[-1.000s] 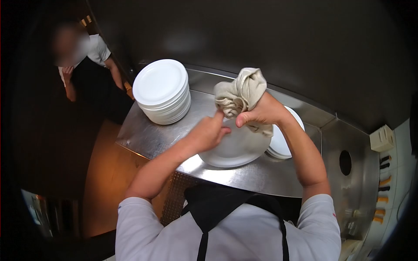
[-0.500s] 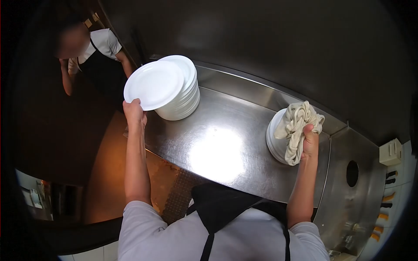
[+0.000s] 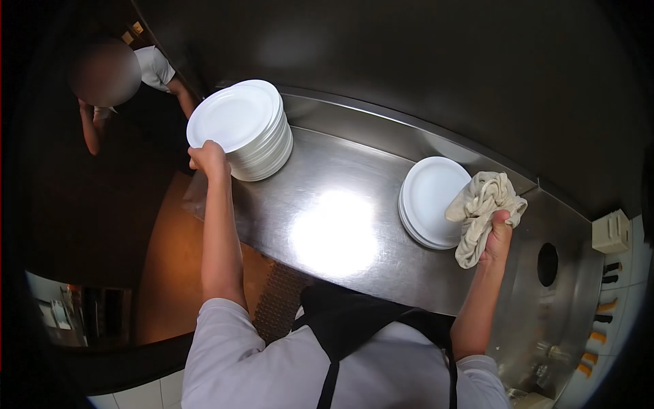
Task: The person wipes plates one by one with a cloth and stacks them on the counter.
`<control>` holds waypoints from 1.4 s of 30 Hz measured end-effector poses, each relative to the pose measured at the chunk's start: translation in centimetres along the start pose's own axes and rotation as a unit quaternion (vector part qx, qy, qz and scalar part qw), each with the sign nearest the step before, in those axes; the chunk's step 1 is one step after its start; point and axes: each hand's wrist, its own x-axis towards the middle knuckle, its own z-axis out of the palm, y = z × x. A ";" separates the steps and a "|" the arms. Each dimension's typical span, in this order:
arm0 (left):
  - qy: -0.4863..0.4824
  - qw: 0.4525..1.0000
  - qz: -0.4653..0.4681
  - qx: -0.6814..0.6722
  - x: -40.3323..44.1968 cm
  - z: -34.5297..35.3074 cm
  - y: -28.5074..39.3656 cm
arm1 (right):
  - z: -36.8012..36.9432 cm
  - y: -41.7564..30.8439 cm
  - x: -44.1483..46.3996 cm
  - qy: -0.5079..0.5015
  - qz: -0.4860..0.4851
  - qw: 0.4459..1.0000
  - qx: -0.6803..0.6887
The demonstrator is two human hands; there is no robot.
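Observation:
A tall stack of white plates (image 3: pixel 262 160) stands on the left of the steel counter. My left hand (image 3: pixel 210 158) is closed at the near rim of the top white plate (image 3: pixel 235 117), which lies on that stack, slightly off line toward the left. My right hand (image 3: pixel 498 235) grips a crumpled beige cloth (image 3: pixel 485 204). Beside the cloth is a shorter stack of white plates (image 3: pixel 434 198), its top plate now mostly in view and partly covered by the cloth's edge.
The steel counter (image 3: pixel 327 163) has a raised back edge and a bright glare in the middle. At its right is a round dark hole (image 3: pixel 548 264). A person (image 3: pixel 158 68) stands beyond the left end. A beige box (image 3: pixel 610 232) is at the far right.
My left hand has brought the plate down and more into line with the tall stack. My right hand, with the cloth, has moved right, off the shorter stack, uncovering its top plate.

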 end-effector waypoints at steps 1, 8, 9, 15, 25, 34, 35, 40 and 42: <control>0.000 1.000 -0.007 0.016 0.4 0.4 0.0 | 0.2 0.1 -0.1 0.006 -0.007 1.000 -0.004; -0.027 0.995 -0.098 0.018 3.7 3.1 -3.3 | -2.3 1.1 0.4 0.111 -0.023 0.992 -0.053; 0.019 0.988 -0.050 0.145 -1.2 1.1 1.5 | -3.4 1.3 0.9 0.132 -0.044 0.966 -0.219; -0.284 0.924 0.157 -0.203 -17.2 -0.7 3.2 | -2.2 9.9 7.2 0.041 -0.210 0.555 -0.804; -0.554 0.822 0.037 -0.126 -29.2 2.4 -1.9 | -3.1 6.2 -2.0 -0.237 -0.104 0.608 -0.750; -0.761 0.616 -0.205 -0.024 -33.0 3.3 -2.0 | 0.5 10.9 8.1 -0.018 -0.098 0.578 -0.810; -0.748 0.626 -0.219 -0.024 -33.2 3.7 -1.8 | 1.9 11.3 7.6 -0.036 -0.109 0.598 -0.794; -0.673 0.698 -0.237 -0.054 -33.6 6.1 -1.9 | 3.6 8.5 -0.8 -0.206 -0.098 0.693 -0.684; -0.659 0.735 -0.156 -0.020 -33.6 8.0 -2.3 | 0.3 6.8 -3.4 -0.181 -0.096 0.681 -0.703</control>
